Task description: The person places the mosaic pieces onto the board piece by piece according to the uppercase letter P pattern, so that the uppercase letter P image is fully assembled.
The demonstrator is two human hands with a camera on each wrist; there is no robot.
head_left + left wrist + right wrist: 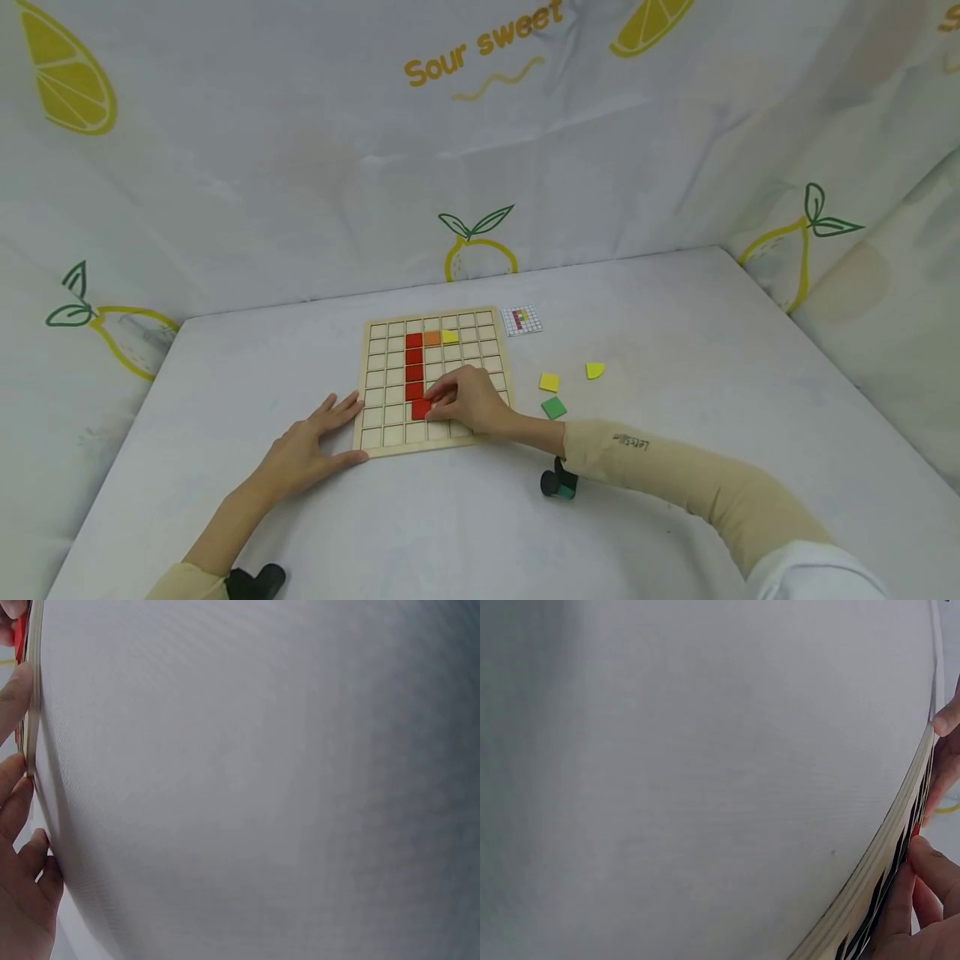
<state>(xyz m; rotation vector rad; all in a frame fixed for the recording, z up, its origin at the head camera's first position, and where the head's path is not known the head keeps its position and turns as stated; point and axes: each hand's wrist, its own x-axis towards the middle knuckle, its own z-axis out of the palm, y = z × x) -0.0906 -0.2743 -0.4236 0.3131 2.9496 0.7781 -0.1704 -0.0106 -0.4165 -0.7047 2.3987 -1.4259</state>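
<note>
A wooden grid board (393, 414) lies on the white table. My right hand (472, 402) pinches a red square tile (420, 410) with thumb and fingertips, close over the board and slightly askew to the cells. Directly above it in the grid runs a column of several red tiles (414, 357). At that column's top, an orange tile (432, 338) and a yellow tile (450, 337) continue to the right. My left hand (303, 448) touches the board's left edge, fingers spread and thumb at the near corner. In the right wrist view the tile (914, 832) shows only as a red sliver by the thumb.
A small printed card (521, 320) with a coloured grid pattern lies at the board's far right corner. Right of the board are a yellow square tile (549, 382), a green square tile (553, 407) and a yellow quarter-round tile (595, 371). A lemon-print cloth (300, 183) hangs behind the table.
</note>
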